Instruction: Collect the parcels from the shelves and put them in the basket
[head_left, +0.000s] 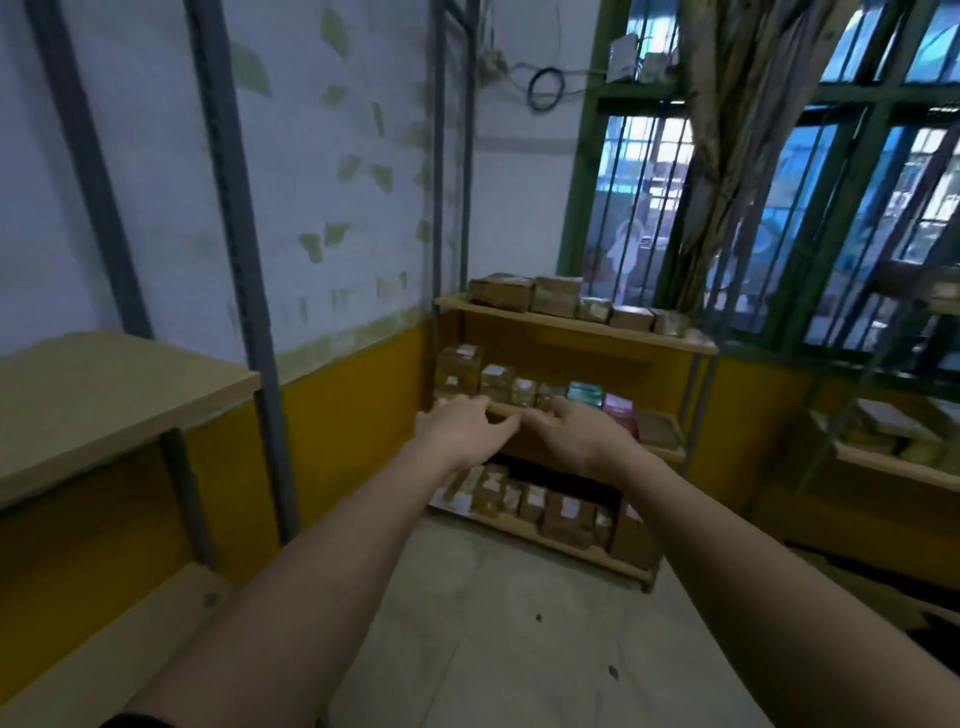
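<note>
Nearest to us, both bare forearms stretch forward over the floor (493, 623), and neither carries anything: our left hand (462, 431) and right hand (576, 434) are held out side by side, fingers loosely spread and a little bent, grasping nothing. We take the shelf unit (670, 343) in the corner as our landmark. Both hands appear in front of its middle board, the left toward the unit's left end, the right nearer its centre, and neither looks to touch a parcel yet. The row of parcels on the middle board (498, 382) lies just beyond and slightly above our fingertips, running left to right along the board's long axis, so we judge the coming reach is straight ahead, with the left hand nearer the tall brown box (458, 369) at the left end. A lower row of parcels (550, 512) sits under the hands on the bottom board, and a top row (556, 295) above. The floor before the unit gives open room; a second, bare shelf (93, 395) stands well to its left. We see no basket.
</note>
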